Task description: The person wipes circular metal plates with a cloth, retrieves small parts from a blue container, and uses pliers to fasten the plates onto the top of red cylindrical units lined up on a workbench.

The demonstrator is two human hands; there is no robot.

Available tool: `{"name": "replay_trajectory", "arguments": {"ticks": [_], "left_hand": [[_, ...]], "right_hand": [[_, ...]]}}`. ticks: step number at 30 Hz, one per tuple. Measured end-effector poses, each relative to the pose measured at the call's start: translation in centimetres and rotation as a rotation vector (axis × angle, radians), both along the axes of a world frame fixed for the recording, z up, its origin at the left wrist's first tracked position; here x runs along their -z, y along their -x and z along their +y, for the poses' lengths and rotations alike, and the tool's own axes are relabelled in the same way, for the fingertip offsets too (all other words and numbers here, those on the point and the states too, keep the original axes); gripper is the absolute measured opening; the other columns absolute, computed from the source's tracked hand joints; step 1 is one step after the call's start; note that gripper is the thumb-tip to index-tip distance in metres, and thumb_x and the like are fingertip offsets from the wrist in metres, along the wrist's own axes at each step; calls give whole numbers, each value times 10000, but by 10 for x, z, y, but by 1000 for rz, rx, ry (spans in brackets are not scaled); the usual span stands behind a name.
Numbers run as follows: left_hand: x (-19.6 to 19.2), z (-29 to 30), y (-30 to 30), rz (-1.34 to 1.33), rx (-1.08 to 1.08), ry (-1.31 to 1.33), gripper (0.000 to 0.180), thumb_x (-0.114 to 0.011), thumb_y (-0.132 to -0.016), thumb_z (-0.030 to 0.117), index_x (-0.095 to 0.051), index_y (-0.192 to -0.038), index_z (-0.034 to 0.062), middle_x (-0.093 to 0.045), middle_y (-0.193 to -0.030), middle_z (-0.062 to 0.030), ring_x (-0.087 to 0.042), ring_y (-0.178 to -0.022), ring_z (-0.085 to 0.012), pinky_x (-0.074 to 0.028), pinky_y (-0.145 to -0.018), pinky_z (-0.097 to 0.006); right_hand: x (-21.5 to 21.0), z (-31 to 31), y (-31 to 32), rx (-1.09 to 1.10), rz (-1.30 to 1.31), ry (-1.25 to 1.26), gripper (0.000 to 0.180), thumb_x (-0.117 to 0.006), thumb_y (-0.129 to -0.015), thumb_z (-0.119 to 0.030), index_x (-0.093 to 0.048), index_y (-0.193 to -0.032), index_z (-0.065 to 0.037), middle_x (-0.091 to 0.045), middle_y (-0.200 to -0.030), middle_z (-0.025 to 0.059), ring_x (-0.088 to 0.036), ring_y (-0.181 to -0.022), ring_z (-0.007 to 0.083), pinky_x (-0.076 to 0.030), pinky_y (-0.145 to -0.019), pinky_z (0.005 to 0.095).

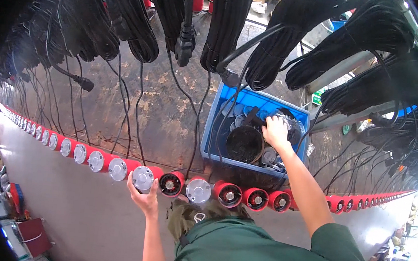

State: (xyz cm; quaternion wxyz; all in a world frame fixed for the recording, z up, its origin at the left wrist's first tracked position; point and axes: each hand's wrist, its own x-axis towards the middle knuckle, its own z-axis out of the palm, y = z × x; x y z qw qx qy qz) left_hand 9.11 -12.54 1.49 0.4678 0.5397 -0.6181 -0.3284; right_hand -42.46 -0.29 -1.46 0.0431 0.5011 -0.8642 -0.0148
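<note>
My left hand grips the lower edge of a red cylindrical motor housing with a round silver end cap, thumb and fingers on either side. To its right comes a red housing with its black inside showing, then another with a silver cap. My right hand is down inside a blue crate, its fingers curled among loose parts; what they hold, if anything, is hidden. A round black tub and small grey discs lie in the crate beside that hand.
A long row of red housings runs along the bench edge, capped on the left, uncapped on the right. Thin black cords trail over the worn bench to bundled black cables hanging above. A maroon box stands at lower left.
</note>
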Motion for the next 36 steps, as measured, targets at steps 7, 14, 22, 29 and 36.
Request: {"name": "replay_trajectory", "arguments": {"ticks": [7, 14, 22, 29, 36], "left_hand": [[-13, -18, -15, -32, 152, 47, 881, -1007, -724, 281, -582, -1425, -42, -678, -1335, -170, -653, -1234, -289, -510, -1104, -427], [2, -11, -4, 92, 50, 87, 824, -987, -745, 263, -590, -1412, -16, -694, -1301, -179, -689, -1183, -296, -545, -1048, -425], [9, -22, -11, 176, 120, 80, 941, -1018, -679, 281, -555, -1455, 19, -689, -1333, -199, -692, -1210, -353, -548, -1052, -446], [19, -20, -4, 271, 59, 101, 952, -1019, -677, 239, -548, -1474, 17, -687, -1354, -192, -683, -1226, -366, -554, -1046, -447], [17, -19, -8, 289, 70, 73, 932, -1012, -686, 235, -546, -1465, 23, -685, -1294, -177, -671, -1192, -371, -544, -1015, -456]], "right_hand": [[-2, -25, 6, -34, -11, -211, 389, -824, -843, -367, -716, -1072, -71, -751, -1035, 175, -720, -1046, 370, -580, -854, 508], [-29, -54, 1, 55, 110, -197, 367, -750, -883, -271, -640, -1145, -38, -760, -1057, 204, -754, -993, 398, -593, -876, 517], [-149, 1, -106, 175, -234, 252, 332, -699, -1000, -324, -648, -1062, -2, -716, -865, 249, -715, -875, 449, -532, -795, 563], [-182, 3, -291, 162, -1188, 86, 199, -668, -1066, -209, -675, -1029, -14, -589, -716, -28, -505, -575, 60, -412, -517, 272], [-168, -75, -385, -237, -863, 51, 237, -702, -1038, -214, -679, -1130, 3, -667, -761, 224, -683, -680, 390, -513, -646, 422]]}}
